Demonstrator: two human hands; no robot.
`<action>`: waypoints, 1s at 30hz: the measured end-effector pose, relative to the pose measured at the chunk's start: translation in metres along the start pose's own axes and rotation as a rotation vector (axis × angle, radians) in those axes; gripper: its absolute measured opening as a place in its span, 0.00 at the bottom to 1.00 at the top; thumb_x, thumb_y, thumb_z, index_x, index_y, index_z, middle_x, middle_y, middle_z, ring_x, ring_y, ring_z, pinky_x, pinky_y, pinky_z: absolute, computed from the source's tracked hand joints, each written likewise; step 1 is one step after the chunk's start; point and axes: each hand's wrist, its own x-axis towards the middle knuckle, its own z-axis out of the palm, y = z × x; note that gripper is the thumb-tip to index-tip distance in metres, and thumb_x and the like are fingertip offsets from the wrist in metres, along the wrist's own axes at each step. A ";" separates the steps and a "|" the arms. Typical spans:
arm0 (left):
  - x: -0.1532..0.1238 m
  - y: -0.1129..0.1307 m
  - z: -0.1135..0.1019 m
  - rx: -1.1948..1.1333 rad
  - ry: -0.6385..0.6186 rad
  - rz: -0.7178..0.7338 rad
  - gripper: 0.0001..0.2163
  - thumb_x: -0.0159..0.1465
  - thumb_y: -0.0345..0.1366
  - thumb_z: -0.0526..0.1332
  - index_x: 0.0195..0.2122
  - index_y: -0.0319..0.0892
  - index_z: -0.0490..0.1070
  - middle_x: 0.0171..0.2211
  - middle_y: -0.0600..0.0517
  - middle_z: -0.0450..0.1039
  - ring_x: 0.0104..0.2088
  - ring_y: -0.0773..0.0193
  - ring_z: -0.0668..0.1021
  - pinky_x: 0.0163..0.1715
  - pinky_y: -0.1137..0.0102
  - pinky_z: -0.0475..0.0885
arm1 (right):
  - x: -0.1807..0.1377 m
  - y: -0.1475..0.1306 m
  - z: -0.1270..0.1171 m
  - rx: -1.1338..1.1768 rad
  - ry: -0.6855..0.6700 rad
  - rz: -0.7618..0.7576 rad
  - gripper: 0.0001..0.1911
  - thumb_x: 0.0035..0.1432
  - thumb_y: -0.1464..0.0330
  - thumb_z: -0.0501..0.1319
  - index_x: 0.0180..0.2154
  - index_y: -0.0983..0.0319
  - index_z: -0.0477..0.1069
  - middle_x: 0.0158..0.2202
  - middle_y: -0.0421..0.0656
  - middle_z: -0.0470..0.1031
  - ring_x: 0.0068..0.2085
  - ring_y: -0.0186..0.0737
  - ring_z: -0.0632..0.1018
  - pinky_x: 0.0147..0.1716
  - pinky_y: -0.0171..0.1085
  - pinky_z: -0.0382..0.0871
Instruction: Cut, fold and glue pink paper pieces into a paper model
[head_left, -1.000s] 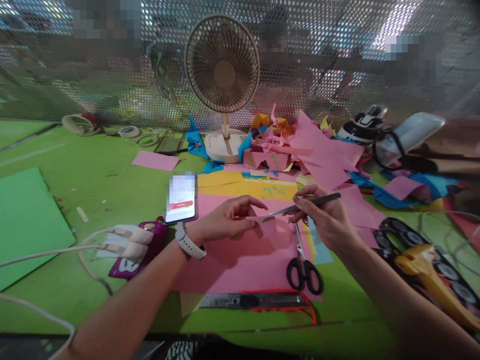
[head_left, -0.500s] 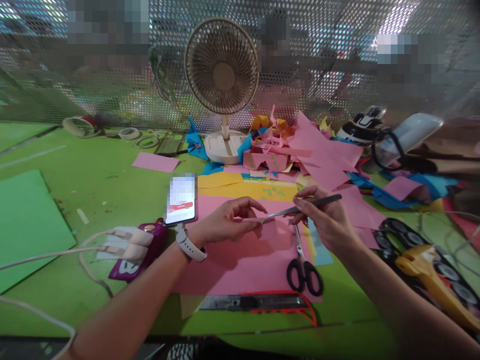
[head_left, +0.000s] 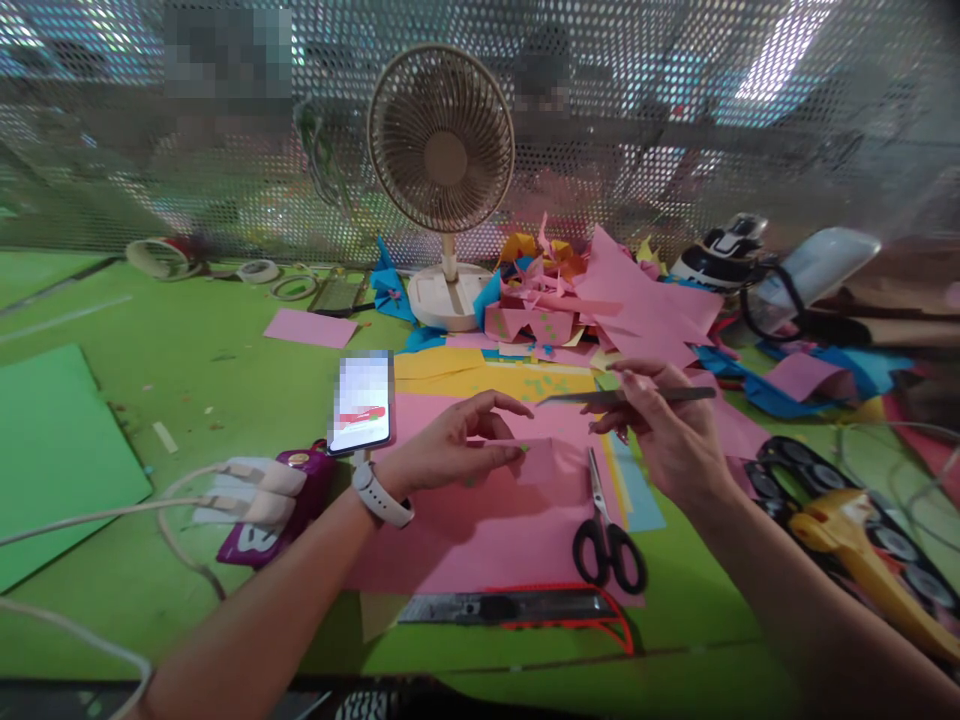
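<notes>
Table (head_left: 210,380) green, paper-strewn; tweezers (head_left: 622,397) in right hand (head_left: 667,440); mesh screen (head_left: 675,130) behind.

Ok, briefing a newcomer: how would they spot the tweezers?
Find the round fan at the back. Before it, the right hand holds the tweezers over the pink sheet. Unlike the black-handled scissors lying there, they are thin, grey, held level.

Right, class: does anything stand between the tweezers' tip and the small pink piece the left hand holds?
Nothing visible does. The tweezers in the right hand hover beyond the small pink piece, only bare pink sheet between. The left hand holds the piece by its left edge, index finger arched beside the tip.
</notes>
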 end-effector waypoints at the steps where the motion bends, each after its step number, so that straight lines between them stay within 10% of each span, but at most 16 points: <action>1: 0.000 0.000 0.000 -0.009 0.002 -0.005 0.20 0.61 0.39 0.59 0.53 0.44 0.57 0.30 0.53 0.72 0.15 0.77 0.64 0.15 0.78 0.62 | 0.000 0.000 0.001 -0.028 -0.006 -0.030 0.09 0.61 0.62 0.55 0.42 0.58 0.66 0.26 0.39 0.77 0.26 0.37 0.79 0.21 0.32 0.68; 6: -0.002 0.004 0.003 -0.026 0.004 -0.011 0.36 0.61 0.36 0.60 0.63 0.49 0.36 0.30 0.52 0.72 0.20 0.73 0.68 0.17 0.78 0.64 | -0.009 0.004 0.013 -0.241 -0.262 -0.149 0.07 0.60 0.66 0.56 0.40 0.59 0.69 0.40 0.44 0.75 0.45 0.41 0.76 0.46 0.42 0.68; 10: -0.002 0.005 0.006 -0.019 -0.004 -0.013 0.40 0.61 0.37 0.60 0.64 0.49 0.28 0.31 0.50 0.71 0.24 0.70 0.70 0.19 0.77 0.65 | -0.018 0.008 0.023 -0.321 -0.393 -0.093 0.15 0.54 0.68 0.62 0.44 0.59 0.65 0.39 0.45 0.73 0.44 0.42 0.74 0.46 0.45 0.67; 30: -0.002 0.001 0.013 0.048 0.017 0.023 0.33 0.62 0.38 0.59 0.63 0.47 0.39 0.33 0.51 0.69 0.30 0.66 0.73 0.28 0.71 0.67 | -0.019 0.020 0.026 -0.185 -0.401 -0.025 0.14 0.55 0.70 0.60 0.45 0.59 0.65 0.39 0.44 0.69 0.41 0.38 0.72 0.43 0.39 0.67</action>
